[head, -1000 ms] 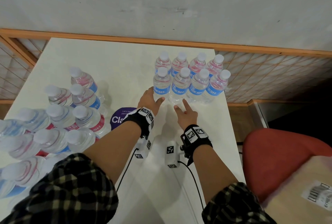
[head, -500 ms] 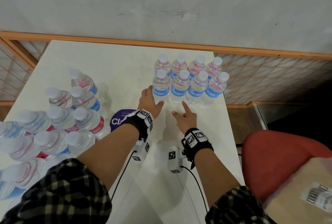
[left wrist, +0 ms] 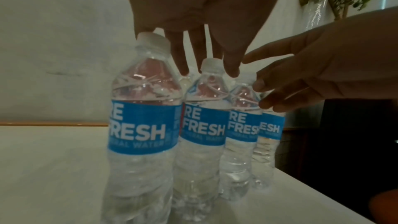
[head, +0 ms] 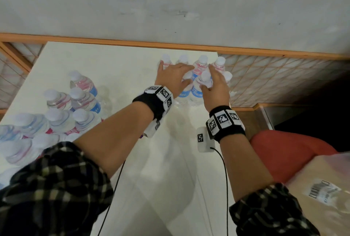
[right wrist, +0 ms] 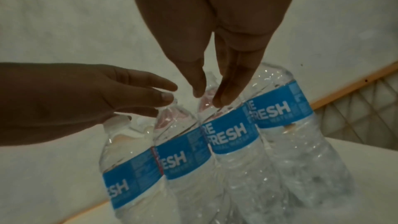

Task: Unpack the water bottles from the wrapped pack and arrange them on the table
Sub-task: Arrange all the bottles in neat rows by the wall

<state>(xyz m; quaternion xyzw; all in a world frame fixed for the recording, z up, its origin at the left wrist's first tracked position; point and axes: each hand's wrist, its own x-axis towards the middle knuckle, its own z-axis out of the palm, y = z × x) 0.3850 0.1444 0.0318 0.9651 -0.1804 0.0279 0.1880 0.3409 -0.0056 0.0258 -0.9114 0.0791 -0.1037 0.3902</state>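
Observation:
Several clear water bottles with blue labels (head: 197, 91) stand in two rows at the far right of the white table (head: 113, 61). My left hand (head: 174, 76) hovers over the left bottles, fingers spread and straight over the caps. My right hand (head: 216, 86) reaches over the right bottles, fingers extended. In the left wrist view the left fingers (left wrist: 183, 54) hang behind the front row (left wrist: 142, 125). In the right wrist view the right fingertips (right wrist: 224, 94) touch a bottle's shoulder (right wrist: 230, 134). Neither hand grips a bottle. The remaining pack of bottles (head: 56, 114) sits at the table's left.
A red chair (head: 289, 150) and a labelled brown parcel (head: 322, 188) are at the right, beside the table's edge. An orange wooden rail (head: 170, 43) and a pale wall run behind the table. Cables trail from both wristbands.
Both hands have risen from the table in front of the arranged bottles and moved forward over their caps. The bottles have not moved.

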